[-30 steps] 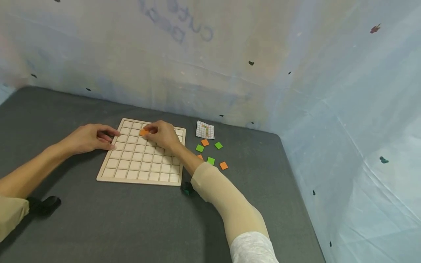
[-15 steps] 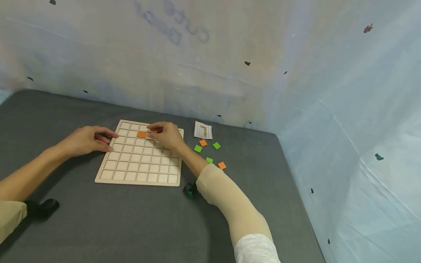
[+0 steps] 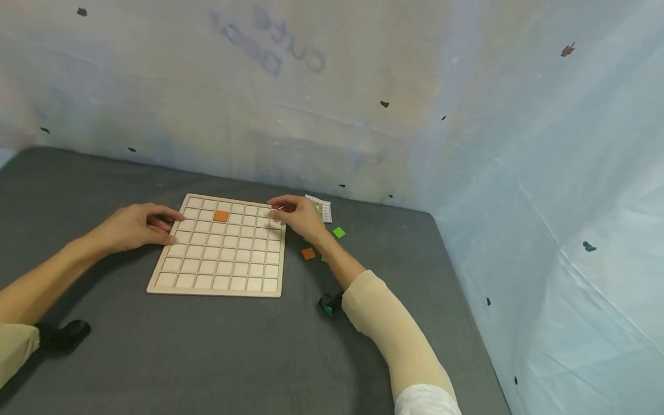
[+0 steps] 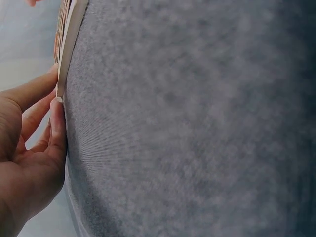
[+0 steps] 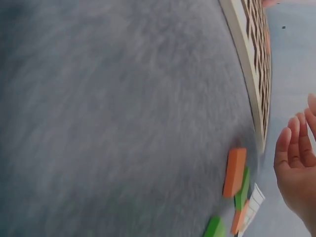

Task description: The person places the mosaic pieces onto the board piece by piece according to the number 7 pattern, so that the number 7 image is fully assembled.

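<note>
A pale wooden grid board (image 3: 215,253) lies on the dark table with one orange square tile (image 3: 221,216) in a cell near its far side. My left hand (image 3: 136,227) rests at the board's left edge, thumb and a fingertip touching it. In the left wrist view, those fingertips meet the edge of the board (image 4: 72,39). My right hand (image 3: 302,218) is over the board's far right corner, fingers loosely bent with nothing between them. The right wrist view shows that hand (image 5: 298,168) raised past the board's rim (image 5: 247,64).
Right of the board lie loose tiles, among them an orange tile (image 3: 308,253) and a green tile (image 3: 339,232); my right arm hides some. A small printed grid card (image 3: 325,211) lies behind, partly covered by my right hand. A pale cloth backdrop (image 3: 332,127) stands behind the table.
My right hand has let go of the orange tile, leaving it in its cell, and moved right to the board's far right corner. The left hand has stayed at the left edge.
</note>
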Tool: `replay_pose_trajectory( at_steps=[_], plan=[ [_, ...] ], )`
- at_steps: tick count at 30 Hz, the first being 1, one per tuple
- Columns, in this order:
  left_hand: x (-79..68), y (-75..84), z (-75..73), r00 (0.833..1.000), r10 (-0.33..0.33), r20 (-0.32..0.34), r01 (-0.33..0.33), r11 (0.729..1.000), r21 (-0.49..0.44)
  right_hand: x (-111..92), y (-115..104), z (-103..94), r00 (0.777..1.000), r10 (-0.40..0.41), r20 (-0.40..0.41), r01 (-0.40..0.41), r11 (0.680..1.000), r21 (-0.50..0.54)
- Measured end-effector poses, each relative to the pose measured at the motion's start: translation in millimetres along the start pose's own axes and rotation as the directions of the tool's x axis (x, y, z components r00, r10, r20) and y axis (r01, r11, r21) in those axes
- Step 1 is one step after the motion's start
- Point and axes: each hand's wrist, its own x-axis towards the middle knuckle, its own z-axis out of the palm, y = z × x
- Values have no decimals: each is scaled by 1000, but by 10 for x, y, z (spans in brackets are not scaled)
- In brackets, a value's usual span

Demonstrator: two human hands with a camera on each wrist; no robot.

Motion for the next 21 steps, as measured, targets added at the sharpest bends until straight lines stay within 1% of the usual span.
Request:
replay_pose_trajectory(
  at_steps=[5,8,14,17,21],
  plan=[
    [-17,8,17,1000,-2,-7,2,1000,11,-155,-32,-137,999,42,-6,-42,999,-22],
    [-9,23,13,1000,8,-12,-8,1000,9,-250,-42,-236,999,51,-10,-51,998,-20],
    [20,47,-12,1000,18,-20,-18,1000,16,-389,21,-438,998,58,-21,-59,998,-38],
    [30,47,-17,1000,16,-20,-16,1000,15,-441,85,-517,996,77,-42,-78,997,-18],
    [37,42,-19,1000,20,-20,-20,1000,18,-507,160,-587,988,123,-90,-123,992,5]
  ],
)
